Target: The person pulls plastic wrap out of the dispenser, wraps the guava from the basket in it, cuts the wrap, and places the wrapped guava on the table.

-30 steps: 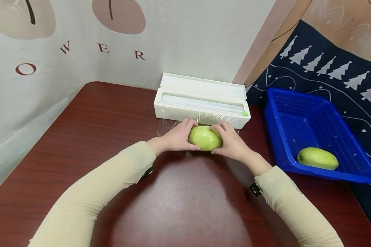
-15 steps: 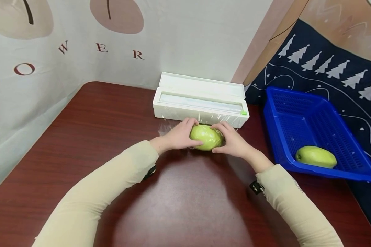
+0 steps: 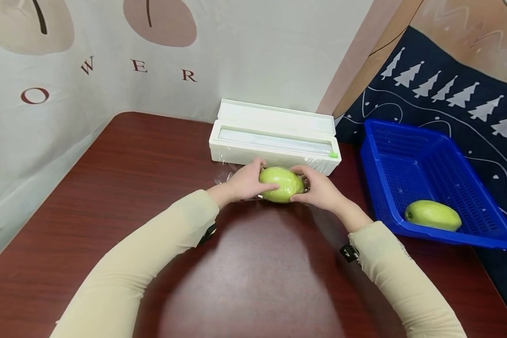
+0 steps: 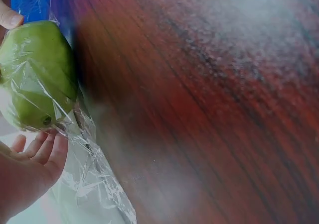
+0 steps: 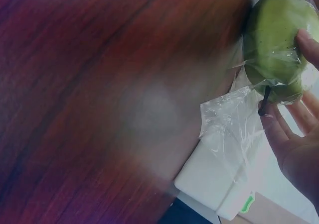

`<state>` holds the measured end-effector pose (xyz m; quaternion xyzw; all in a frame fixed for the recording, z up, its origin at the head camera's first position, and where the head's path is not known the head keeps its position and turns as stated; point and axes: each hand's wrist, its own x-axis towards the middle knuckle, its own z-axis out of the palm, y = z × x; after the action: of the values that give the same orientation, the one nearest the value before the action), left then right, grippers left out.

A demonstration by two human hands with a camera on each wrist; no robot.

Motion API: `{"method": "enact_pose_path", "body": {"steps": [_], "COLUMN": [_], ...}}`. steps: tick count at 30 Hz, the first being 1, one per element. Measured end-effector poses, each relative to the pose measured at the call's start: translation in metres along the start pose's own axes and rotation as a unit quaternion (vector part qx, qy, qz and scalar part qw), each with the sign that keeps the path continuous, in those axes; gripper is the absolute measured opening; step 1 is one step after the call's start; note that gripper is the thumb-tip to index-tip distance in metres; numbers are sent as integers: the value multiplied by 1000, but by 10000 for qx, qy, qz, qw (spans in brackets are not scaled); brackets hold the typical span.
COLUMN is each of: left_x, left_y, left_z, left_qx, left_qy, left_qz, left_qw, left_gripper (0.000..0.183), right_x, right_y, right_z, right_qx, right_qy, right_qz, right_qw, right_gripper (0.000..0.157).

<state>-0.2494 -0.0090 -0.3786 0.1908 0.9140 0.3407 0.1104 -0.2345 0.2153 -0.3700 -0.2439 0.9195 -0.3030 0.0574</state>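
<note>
Left hand and right hand are gripping opposite ends of an oval, glossy green fruit, to which clear, creased plastic film is clinging; drawing it snug while holding the fruit steady is probably avoiding loose folds. Only the right wrist view is showing a thin dark stem. Just behind the fruit, a long, white box is standing lid-up; only the head view is revealing another green fruit, lying inside the blue plastic basket.
</note>
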Motion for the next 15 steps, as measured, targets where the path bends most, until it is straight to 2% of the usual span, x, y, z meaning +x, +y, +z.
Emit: {"method": "enact_pose_path", "body": {"steps": [10, 15], "left_x": [7, 10], "left_y": [-2, 0], "left_z": [-2, -4], "left_qx": [-371, -481], "left_qy": [-8, -23], "left_qz": [-220, -287], "left_qw": [9991, 9984], "left_gripper": [53, 49], "right_x": [6, 9], "right_y": [4, 5], "right_z": [-5, -6], "right_qx": [374, 175], "right_qy": [-197, -360], "right_qz": [344, 276], "right_qw": [9985, 9988], "right_gripper": [59, 62]}}
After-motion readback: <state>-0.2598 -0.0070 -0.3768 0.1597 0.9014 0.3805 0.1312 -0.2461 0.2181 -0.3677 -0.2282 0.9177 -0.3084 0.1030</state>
